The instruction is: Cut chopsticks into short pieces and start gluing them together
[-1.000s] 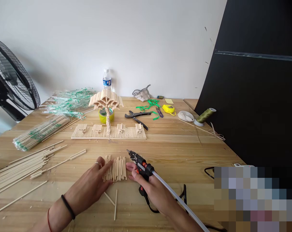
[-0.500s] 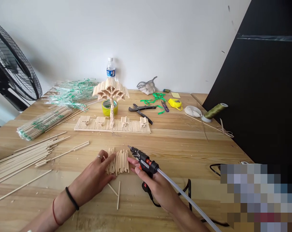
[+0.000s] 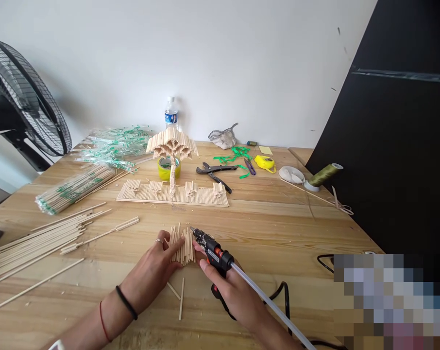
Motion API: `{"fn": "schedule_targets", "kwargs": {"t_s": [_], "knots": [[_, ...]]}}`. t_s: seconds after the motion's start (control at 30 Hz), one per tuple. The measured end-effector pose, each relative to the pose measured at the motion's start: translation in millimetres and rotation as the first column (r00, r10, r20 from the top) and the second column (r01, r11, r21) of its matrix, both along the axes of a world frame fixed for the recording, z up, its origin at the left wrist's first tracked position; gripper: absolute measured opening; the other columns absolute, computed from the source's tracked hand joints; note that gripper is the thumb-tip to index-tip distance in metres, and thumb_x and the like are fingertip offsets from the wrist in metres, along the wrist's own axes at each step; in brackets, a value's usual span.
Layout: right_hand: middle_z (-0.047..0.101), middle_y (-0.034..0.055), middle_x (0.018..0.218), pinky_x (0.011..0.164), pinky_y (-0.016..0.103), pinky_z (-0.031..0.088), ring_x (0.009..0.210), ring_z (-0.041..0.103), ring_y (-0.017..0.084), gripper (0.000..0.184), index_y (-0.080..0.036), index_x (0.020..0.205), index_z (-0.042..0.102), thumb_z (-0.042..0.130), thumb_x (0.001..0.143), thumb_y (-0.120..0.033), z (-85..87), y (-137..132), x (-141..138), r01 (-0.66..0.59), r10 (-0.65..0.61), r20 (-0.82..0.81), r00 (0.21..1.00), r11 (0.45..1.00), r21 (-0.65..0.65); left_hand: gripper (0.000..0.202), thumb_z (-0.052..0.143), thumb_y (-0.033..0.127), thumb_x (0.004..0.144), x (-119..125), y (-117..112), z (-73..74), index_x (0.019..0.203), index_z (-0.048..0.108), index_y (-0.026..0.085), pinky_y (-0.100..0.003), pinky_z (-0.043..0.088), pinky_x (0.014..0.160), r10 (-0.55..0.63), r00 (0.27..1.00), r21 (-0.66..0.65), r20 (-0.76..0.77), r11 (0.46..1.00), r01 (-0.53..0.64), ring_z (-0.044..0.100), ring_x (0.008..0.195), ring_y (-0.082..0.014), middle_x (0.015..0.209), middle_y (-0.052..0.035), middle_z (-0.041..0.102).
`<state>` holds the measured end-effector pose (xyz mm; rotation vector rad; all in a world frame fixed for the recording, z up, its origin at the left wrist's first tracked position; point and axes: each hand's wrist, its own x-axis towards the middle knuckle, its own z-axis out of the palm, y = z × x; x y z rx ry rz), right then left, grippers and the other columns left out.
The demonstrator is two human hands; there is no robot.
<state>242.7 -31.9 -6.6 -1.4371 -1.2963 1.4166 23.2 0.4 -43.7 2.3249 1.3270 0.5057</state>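
In the head view, a row of short wooden sticks (image 3: 186,248) lies on the table between my hands, its ends uneven. My left hand (image 3: 158,260) is closed around the row's left side, index finger across the top and thumb at the near end. My right hand (image 3: 229,287) grips a black hot glue gun (image 3: 214,250) with a clear glue stick (image 3: 267,299) in its back. The gun's nozzle is by the far right end of the row, and fingers of this hand rest along the row's right side. Two loose short sticks (image 3: 181,299) lie nearer me.
Behind the hands stands a stick-built model (image 3: 172,146) on a flat base (image 3: 143,197). Around it are tape (image 3: 164,172), pliers (image 3: 216,170), a yellow tape measure (image 3: 265,164) and a thread spool (image 3: 324,176). Long sticks (image 3: 48,238) lie left; a black cable (image 3: 286,301) runs right.
My hands have come closer together, and the row of short sticks looks narrower. The glue gun's nozzle has moved from beside the row to its far right end. The view has shifted slightly.
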Motion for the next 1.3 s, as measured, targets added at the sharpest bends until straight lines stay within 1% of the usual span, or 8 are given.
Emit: {"fn": "schedule_targets", "kwargs": {"t_s": [0.2,0.33,0.47,0.6,0.73,0.93,1.1,1.3], "knots": [[0.077,0.0108,0.118,0.101,0.048,0.054,0.113,0.069,0.035,0.050,-0.020,0.122,0.075,0.065,0.089,-0.056,-0.5,-1.4,-15.5,0.087,-0.089,0.014,0.996,0.993,0.079,0.058,0.062,0.006,0.091,8.7,8.8,0.4,0.145,0.051,0.025,-0.044,0.063,0.084,0.016,1.000,-0.032,-0.007,0.999,-0.016,0.065,0.085,-0.0201,0.118,-0.0106,0.048],[0.078,0.0104,0.114,0.088,0.043,0.059,0.106,0.071,0.035,0.051,-0.020,0.124,0.075,0.065,0.089,-0.056,0.7,-0.4,-18.1,0.094,-0.096,0.045,0.994,0.994,0.063,0.055,0.060,0.007,0.091,10.4,16.2,-1.8,0.143,0.053,0.023,-0.045,0.062,0.086,0.016,0.999,-0.014,0.032,1.000,-0.016,0.064,0.088,-0.0219,0.116,-0.0106,0.049],[0.076,0.0108,0.123,0.097,0.043,0.055,0.117,0.067,0.034,0.050,-0.019,0.123,0.075,0.065,0.089,-0.055,1.2,6.9,-19.3,0.117,-0.122,0.035,0.992,0.987,0.114,0.056,0.057,0.006,0.091,11.0,28.9,-4.2,0.143,0.052,0.025,-0.043,0.061,0.087,-0.003,0.999,0.011,0.048,1.000,0.003,0.063,0.089,-0.0214,0.115,-0.0095,0.049],[0.075,0.0091,0.125,0.095,0.045,0.055,0.116,0.068,0.034,0.050,-0.021,0.122,0.076,0.066,0.087,-0.055,-4.6,24.6,-24.1,0.161,-0.163,0.008,0.987,0.979,0.122,0.053,0.056,0.007,0.089,14.7,48.8,-5.3,0.140,0.055,0.023,-0.042,0.060,0.086,0.016,0.999,0.020,0.030,1.000,-0.016,0.062,0.089,-0.0218,0.115,-0.0103,0.050],[0.075,0.0106,0.127,0.101,0.048,0.051,0.120,0.066,0.036,0.054,-0.018,0.122,0.075,0.068,0.085,-0.057,-10.4,43.6,-28.5,0.208,-0.204,-0.041,0.978,0.967,0.149,0.052,0.060,0.006,0.087,14.3,62.9,-2.4,0.136,0.059,0.022,-0.044,0.059,0.088,0.008,1.000,0.042,0.026,0.999,-0.010,0.063,0.091,-0.0229,0.114,-0.0107,0.053],[0.074,0.0114,0.129,0.107,0.049,0.048,0.124,0.064,0.036,0.055,-0.018,0.122,0.074,0.066,0.085,-0.058,-9.2,45.3,-21.8,0.187,-0.179,-0.073,0.981,0.975,0.117,0.065,0.077,0.019,0.081,3.2,52.5,3.9,0.142,0.054,0.024,-0.047,0.059,0.092,-0.010,1.000,0.033,0.020,0.999,0.009,0.066,0.097,-0.0264,0.126,-0.0135,0.054],[0.073,0.0125,0.130,0.112,0.050,0.044,0.128,0.062,0.037,0.058,-0.019,0.117,0.077,0.067,0.082,-0.064,-3.0,38.4,-10.4,0.140,-0.132,-0.086,0.988,0.985,0.103,0.075,0.082,0.022,0.077,6.2,45.6,1.7,0.145,0.049,0.019,-0.053,0.052,0.103,0.045,0.999,0.022,0.003,0.999,-0.045,0.062,0.117,-0.0350,0.132,-0.0189,0.053],[0.071,0.0146,0.134,0.115,0.047,0.040,0.131,0.060,0.035,0.070,-0.017,0.122,0.074,0.068,0.079,-0.072,-2.5,33.0,4.4,0.113,-0.107,-0.098,0.989,0.992,0.057,0.066,0.074,0.023,0.084,11.3,52.3,-3.8,0.144,0.047,0.019,-0.054,0.053,0.102,0.071,0.997,0.066,-0.012,0.995,-0.070,0.063,0.119,-0.0355,0.135,-0.0205,0.051]]}}
